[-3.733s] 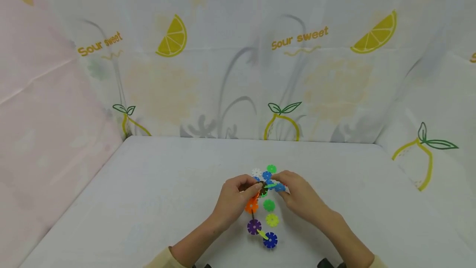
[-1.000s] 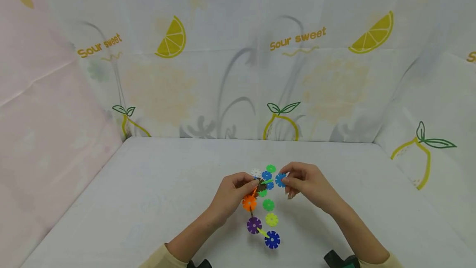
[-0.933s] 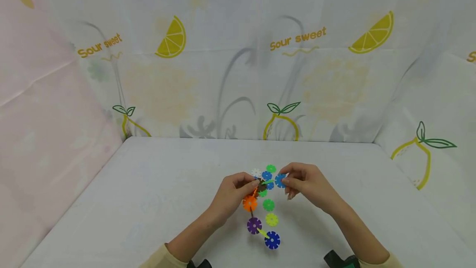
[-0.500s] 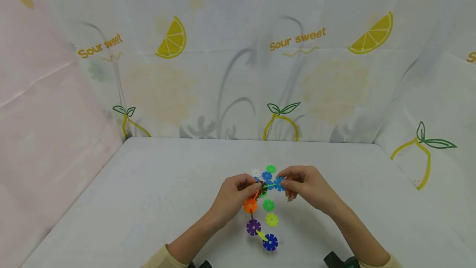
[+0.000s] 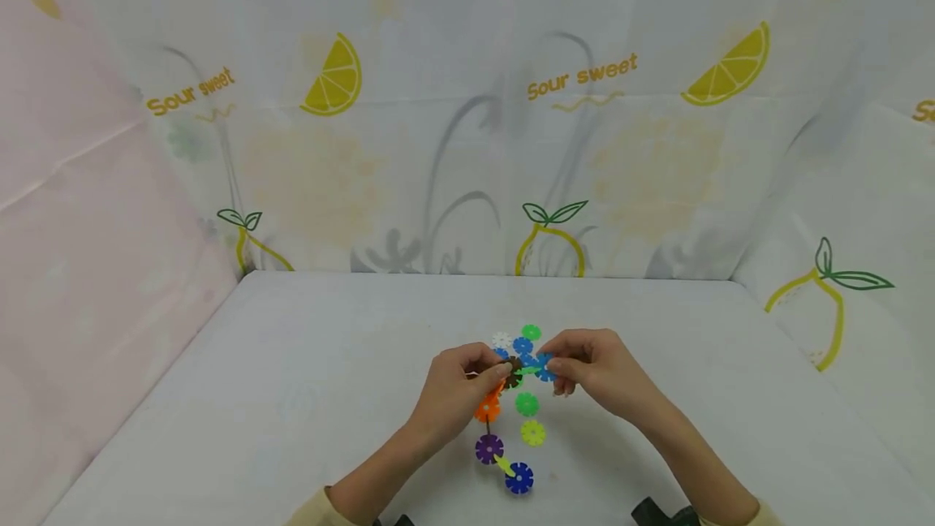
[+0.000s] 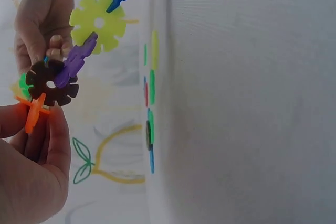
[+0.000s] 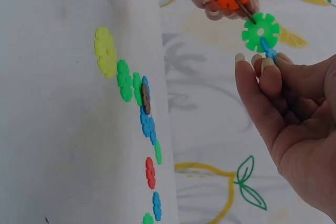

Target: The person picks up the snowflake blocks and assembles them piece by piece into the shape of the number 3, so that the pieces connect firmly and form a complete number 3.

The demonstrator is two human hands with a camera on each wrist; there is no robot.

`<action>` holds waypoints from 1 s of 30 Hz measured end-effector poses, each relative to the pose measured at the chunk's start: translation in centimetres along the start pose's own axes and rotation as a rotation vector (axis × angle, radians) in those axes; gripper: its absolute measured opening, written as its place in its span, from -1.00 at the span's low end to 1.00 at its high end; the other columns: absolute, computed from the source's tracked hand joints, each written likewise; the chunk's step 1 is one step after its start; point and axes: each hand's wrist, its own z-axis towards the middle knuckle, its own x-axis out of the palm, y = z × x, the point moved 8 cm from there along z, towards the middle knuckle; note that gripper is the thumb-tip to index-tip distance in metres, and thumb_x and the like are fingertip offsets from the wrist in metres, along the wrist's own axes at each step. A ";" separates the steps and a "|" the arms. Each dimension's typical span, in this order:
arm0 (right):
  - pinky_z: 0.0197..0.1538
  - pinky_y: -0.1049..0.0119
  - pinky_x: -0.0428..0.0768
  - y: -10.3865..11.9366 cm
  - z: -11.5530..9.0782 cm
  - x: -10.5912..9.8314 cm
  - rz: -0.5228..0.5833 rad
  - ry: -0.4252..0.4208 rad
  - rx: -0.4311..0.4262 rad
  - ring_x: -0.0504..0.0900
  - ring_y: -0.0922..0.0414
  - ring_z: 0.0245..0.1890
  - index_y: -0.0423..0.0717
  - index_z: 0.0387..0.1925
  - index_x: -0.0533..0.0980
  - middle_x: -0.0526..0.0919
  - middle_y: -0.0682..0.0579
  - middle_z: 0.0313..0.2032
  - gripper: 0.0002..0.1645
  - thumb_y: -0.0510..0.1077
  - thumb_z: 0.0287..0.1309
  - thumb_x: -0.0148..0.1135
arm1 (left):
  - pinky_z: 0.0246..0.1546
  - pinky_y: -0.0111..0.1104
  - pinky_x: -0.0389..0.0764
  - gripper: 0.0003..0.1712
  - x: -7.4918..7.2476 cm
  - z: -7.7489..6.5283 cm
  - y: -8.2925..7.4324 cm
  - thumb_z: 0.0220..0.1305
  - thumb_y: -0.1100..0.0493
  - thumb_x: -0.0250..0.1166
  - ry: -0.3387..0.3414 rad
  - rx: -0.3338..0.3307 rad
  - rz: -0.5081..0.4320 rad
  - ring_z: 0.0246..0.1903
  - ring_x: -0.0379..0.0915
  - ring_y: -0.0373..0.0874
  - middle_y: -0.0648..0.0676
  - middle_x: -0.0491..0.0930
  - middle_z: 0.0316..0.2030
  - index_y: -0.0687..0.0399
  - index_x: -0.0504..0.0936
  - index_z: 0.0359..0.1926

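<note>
My left hand (image 5: 449,392) pinches a chain of notched plastic snowflake discs near a brown disc (image 5: 514,372). From there the chain hangs toward me: an orange disc (image 5: 487,408), a brown link edge-on, a purple disc (image 5: 489,449), a yellow one (image 5: 504,464) and a dark blue disc (image 5: 519,478) at the low end. A green disc (image 7: 251,32) is slotted onto the brown one. Between thumb and fingertips my right hand (image 5: 602,372) pinches a light blue disc (image 7: 270,53), which meets the green disc's rim in the right wrist view.
Loose discs lie on the white table (image 5: 292,396) beyond and beside the chain: white (image 5: 501,340), green (image 5: 531,333), blue (image 5: 522,345), another green (image 5: 527,404) and yellow (image 5: 533,433). A red disc (image 7: 150,173) shows in the right wrist view. Printed curtains surround the table's back and sides.
A second ago the light blue disc stood apart, right of the green one; my right hand has brought it left and slightly down against it. The chain's low end has swung left.
</note>
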 end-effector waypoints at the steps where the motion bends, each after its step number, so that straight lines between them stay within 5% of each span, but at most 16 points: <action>1: -0.38 0.26 0.70 0.0 0.0 0.0 -0.001 -0.002 0.001 0.66 0.15 -0.53 -0.28 -0.16 0.64 0.68 -0.14 -0.44 -0.85 -0.31 0.29 0.20 | -0.36 -0.48 0.64 -0.89 0.0 0.0 0.0 0.36 0.15 0.29 -0.007 -0.002 0.003 -0.37 0.55 -0.17 0.01 0.67 -0.37 0.04 0.68 -0.33; 11: -0.36 0.27 0.70 0.2 -0.1 -0.1 -0.010 -0.029 0.000 0.67 0.15 -0.51 -0.25 -0.15 0.64 0.68 -0.09 -0.44 -0.84 -0.29 0.29 0.22 | -0.39 -0.46 0.63 -0.89 0.1 -0.1 -0.4 0.37 0.17 0.27 -0.019 0.008 0.022 -0.38 0.53 -0.17 0.02 0.66 -0.38 0.05 0.65 -0.34; 23: -0.22 0.23 0.73 -0.3 0.4 -1.1 0.064 -0.120 -0.001 0.75 -0.08 -0.38 -0.27 -0.04 0.53 0.70 -0.21 -0.39 -0.78 -0.32 0.29 0.21 | -0.27 -0.49 0.60 -0.77 0.6 0.2 -0.3 0.37 0.03 0.27 0.032 -0.039 -0.095 -0.35 0.51 -0.16 0.07 0.63 -0.34 0.13 0.64 -0.25; 30: -0.20 0.20 0.73 -0.2 0.5 -1.1 0.080 -0.093 -0.018 0.75 0.09 -0.39 -0.21 -0.08 0.53 0.69 -0.22 -0.36 -0.82 -0.33 0.28 0.21 | -0.19 -0.47 0.65 -0.79 1.0 0.2 -0.1 0.38 0.05 0.25 0.073 -0.033 -0.102 -0.33 0.60 -0.18 0.06 0.69 -0.28 0.10 0.65 -0.22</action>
